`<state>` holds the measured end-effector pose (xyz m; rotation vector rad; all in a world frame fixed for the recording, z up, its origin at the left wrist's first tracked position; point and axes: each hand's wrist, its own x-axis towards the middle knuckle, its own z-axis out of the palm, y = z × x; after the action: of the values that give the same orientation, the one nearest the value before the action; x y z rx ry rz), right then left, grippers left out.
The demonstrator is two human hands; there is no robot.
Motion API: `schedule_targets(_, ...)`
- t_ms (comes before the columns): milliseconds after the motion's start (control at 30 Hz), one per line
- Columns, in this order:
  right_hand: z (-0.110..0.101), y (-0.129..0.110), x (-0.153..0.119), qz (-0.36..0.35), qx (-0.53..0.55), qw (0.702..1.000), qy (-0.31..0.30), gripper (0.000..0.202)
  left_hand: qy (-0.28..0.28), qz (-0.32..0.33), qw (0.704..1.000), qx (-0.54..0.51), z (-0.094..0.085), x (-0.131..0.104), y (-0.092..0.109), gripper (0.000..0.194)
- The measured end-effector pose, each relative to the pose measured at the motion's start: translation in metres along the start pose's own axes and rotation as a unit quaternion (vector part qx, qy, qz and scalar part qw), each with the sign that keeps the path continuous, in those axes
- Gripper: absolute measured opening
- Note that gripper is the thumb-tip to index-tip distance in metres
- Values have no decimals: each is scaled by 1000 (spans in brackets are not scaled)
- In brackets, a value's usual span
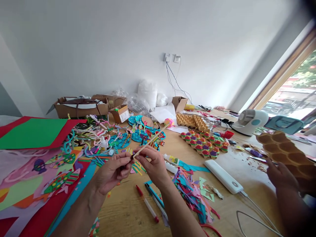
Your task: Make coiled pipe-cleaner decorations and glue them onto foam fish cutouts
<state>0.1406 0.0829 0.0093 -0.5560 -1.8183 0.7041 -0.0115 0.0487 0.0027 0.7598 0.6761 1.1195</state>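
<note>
A thin tan stick (150,141) slants up and away from my hands over the table. My right hand (155,164) pinches it near its lower end. My left hand (116,169) is closed, thumb against fingers, with its fingertips at that same end; a small dark bit shows there. Near the stick's far tip is a pink and orange paper piece (169,123); whether they are joined I cannot tell. Beyond my hands lie blue paper discs (119,141) with colourful cut-outs. Below them are a red pen (147,203) and shredded coloured paper strips (189,194).
Another person's hand (281,174) holds a cardboard egg tray (287,153) at the right. A painted egg tray (203,144), a white power bank-like device (223,176) with a cable, glue bottles (171,159), pipe cleaners (90,133), coloured sheets (32,133) and a fan (250,121) surround my hands.
</note>
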Motion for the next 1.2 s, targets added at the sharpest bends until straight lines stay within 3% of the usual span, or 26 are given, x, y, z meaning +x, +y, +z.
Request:
schedule_targets(100,-2,0,0,-12,-47,999,-10,10,5,15,999,38,0,1,-1,21)
schedule_targets(200,0,1,-2,23,-107,994,-5,14,46,88,979,177,1,0,-1,18)
schedule_targets(267,4,5,-3,84,-101,991,3,15,86,180,917,344,2,1,-1,13)
schedule_targets(333,9,10,-4,163,-22,986,-2,15,115,277,813,498,1,2,-1,13)
schedule_targets(400,13,16,-4,244,100,965,-10,17,123,348,720,587,-2,5,-3,15)
schedule_targets(433,15,18,-4,278,157,948,-12,18,123,371,690,609,-3,6,-5,17)
schedule_targets(500,17,21,-4,322,234,917,-4,21,124,395,662,625,-6,9,-7,19)
schedule_targets(567,17,19,-4,332,260,907,4,22,142,388,676,609,-8,11,-7,17)
schedule_targets(600,17,17,-4,327,256,910,2,21,152,370,704,587,-9,11,-7,15)
schedule_targets(667,15,12,-4,299,210,931,-16,17,153,295,796,506,-9,10,-4,14)
schedule_targets(733,12,5,-4,229,88,969,-32,11,123,196,895,381,-10,8,-2,16)
schedule_targets(800,6,-3,-4,109,-71,991,-28,9,85,115,956,257,-11,7,-1,18)
schedule_targets(900,-5,-12,-4,-72,-235,969,-21,14,59,59,983,161,-13,5,-1,22)
schedule_targets(967,-12,-15,-3,-142,-292,945,-33,15,47,41,988,141,-14,5,-1,23)
schedule_targets(1067,-16,-13,-3,-180,-345,918,-76,17,31,25,990,136,-13,5,0,24)
schedule_targets(1200,-18,-7,-2,-159,-368,908,-119,14,18,10,990,138,-12,5,1,26)
